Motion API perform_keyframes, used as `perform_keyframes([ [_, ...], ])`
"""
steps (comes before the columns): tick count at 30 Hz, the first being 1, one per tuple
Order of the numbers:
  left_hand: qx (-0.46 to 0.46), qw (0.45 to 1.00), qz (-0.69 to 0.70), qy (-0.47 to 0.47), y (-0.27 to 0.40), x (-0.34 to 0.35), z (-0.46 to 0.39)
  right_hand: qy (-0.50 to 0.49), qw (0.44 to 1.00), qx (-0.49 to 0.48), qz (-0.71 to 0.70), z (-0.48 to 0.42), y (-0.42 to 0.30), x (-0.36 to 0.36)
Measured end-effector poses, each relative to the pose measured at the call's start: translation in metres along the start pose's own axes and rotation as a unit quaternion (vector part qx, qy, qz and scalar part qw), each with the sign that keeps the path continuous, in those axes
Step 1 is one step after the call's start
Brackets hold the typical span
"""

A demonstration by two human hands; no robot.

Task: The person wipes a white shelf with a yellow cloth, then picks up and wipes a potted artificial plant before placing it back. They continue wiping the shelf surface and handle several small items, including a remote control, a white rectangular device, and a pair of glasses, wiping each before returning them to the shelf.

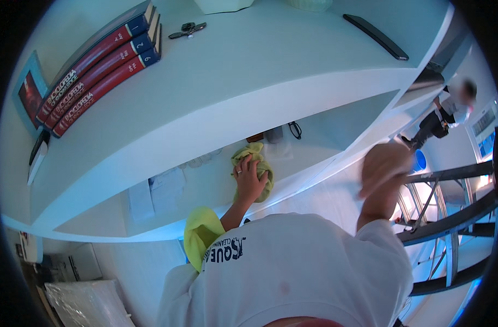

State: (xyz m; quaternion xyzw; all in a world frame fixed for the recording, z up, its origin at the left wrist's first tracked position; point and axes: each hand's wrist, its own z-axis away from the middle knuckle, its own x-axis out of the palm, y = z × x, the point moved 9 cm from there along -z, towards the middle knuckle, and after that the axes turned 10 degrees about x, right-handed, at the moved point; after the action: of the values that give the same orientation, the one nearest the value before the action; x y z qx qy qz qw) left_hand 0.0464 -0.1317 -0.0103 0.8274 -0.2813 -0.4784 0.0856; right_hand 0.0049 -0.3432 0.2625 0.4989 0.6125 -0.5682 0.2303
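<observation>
Inside the lower shelf compartment, my left hand (250,178), with a ring on one finger, lies over a bunched yellow-green cloth (266,186), fingers curled into it. A second, brighter yellow cloth (204,233) hangs by my left upper arm. My right hand (384,165) is raised out to the right, past the shelf, and is blurred by motion; its fingers cannot be made out. Just behind the bunched cloth lie a brown object (255,137), a grey object (274,134) and black-framed eyeglasses (295,130). Papers (167,190) lie further left in the compartment.
The upper shelf (249,61) bears encyclopedia volumes (102,77), a small dark object (188,31) and a black slab-like device (375,36). Ladders (451,249) stand at right, near a blue bucket (419,160). Another person (453,108) is further back. A plastic-wrapped item (87,302) lies lower left.
</observation>
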Motion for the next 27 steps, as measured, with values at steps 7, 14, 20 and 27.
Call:
perform_keyframes([
  [7,-0.001,0.999,0.036,-0.033,-0.014,0.007,-0.001,0.264,0.786,0.557,0.049,0.019,0.271,0.140],
  [14,0.031,0.999,0.030,-0.014,-0.005,0.001,-0.002,0.268,0.750,0.588,0.143,0.033,0.348,0.146],
  [20,-0.003,0.999,0.019,-0.027,-0.013,0.000,0.003,0.180,0.769,0.612,0.045,0.006,0.366,0.150],
  [27,0.009,1.000,0.022,-0.018,-0.009,-0.001,0.001,0.195,0.773,0.604,-0.020,0.021,0.412,0.160],
])
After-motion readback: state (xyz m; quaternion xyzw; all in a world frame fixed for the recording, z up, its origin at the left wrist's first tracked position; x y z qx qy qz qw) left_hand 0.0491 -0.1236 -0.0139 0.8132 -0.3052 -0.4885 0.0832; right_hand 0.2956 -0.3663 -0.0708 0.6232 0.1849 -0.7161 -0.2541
